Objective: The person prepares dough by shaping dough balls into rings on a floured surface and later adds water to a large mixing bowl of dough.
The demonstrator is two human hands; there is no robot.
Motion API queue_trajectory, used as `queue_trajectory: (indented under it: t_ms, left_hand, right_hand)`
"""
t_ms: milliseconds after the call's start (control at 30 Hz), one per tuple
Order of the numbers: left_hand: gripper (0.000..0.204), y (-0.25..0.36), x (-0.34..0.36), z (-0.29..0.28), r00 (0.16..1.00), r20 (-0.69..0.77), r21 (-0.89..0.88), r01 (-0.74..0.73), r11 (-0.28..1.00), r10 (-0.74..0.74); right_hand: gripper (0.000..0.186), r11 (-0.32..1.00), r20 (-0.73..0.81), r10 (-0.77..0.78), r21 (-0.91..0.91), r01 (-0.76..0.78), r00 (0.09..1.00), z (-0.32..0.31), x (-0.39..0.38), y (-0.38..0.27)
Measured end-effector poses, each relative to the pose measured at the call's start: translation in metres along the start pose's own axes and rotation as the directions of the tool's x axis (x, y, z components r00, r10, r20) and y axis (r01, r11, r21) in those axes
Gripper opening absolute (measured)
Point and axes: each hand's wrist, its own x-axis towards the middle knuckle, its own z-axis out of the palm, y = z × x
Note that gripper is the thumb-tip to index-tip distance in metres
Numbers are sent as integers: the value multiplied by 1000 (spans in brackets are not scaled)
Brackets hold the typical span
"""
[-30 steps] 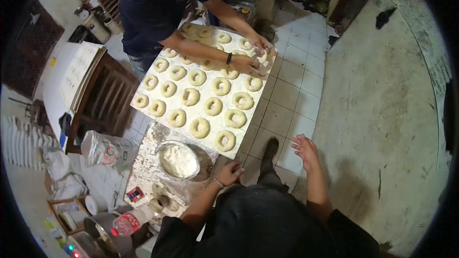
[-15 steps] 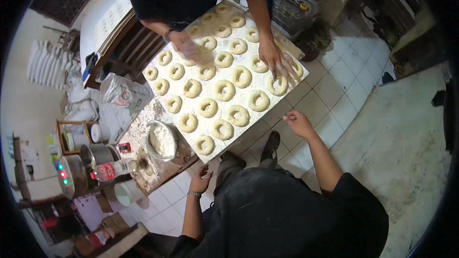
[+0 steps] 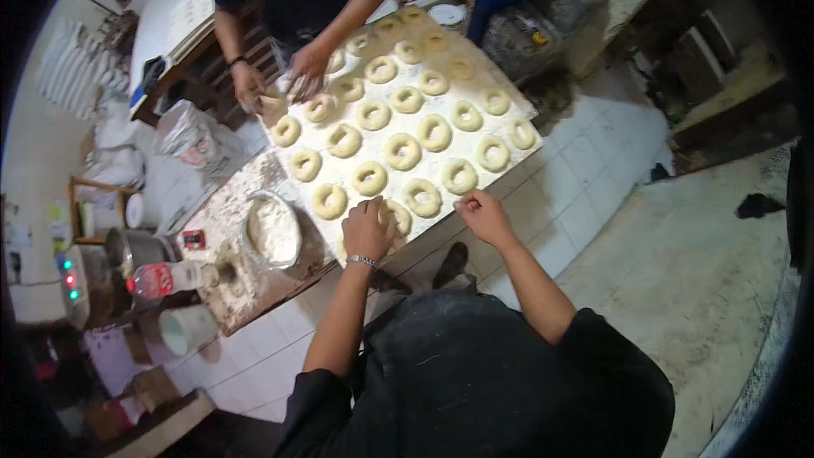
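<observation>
dough rings [image 3: 392,154] lie in rows on a floured white board [image 3: 431,171]. the left hand [image 3: 367,231] hides part of the nearest ones, fingers bent over them; whether they grip dough is impossible to tell. the right hand [image 3: 485,219] is at the board's near edge, fingers curled in, anything inside them hidden. a co-worker's hands [image 3: 309,72], slightly blurred, partly cover rings at the far left. a bowl [image 3: 298,244] of flour stands on the surface [image 3: 225,191] nearby.
</observation>
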Motion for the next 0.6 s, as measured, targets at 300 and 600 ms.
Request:
queue_trajectory:
  t_ms: [300, 600]
  left_hand:
    - [39, -10, 7, 19, 999, 8, -45, 45, 998, -44]
    - [45, 15, 8, 25, 985, -74, 18, 155, 988, -153]
  right_hand:
    - [54, 949, -593, 236, -30, -314, 770, -46, 69, 43]
    - [51, 956, -529, -52, -271, -110, 847, -48, 79, 48]
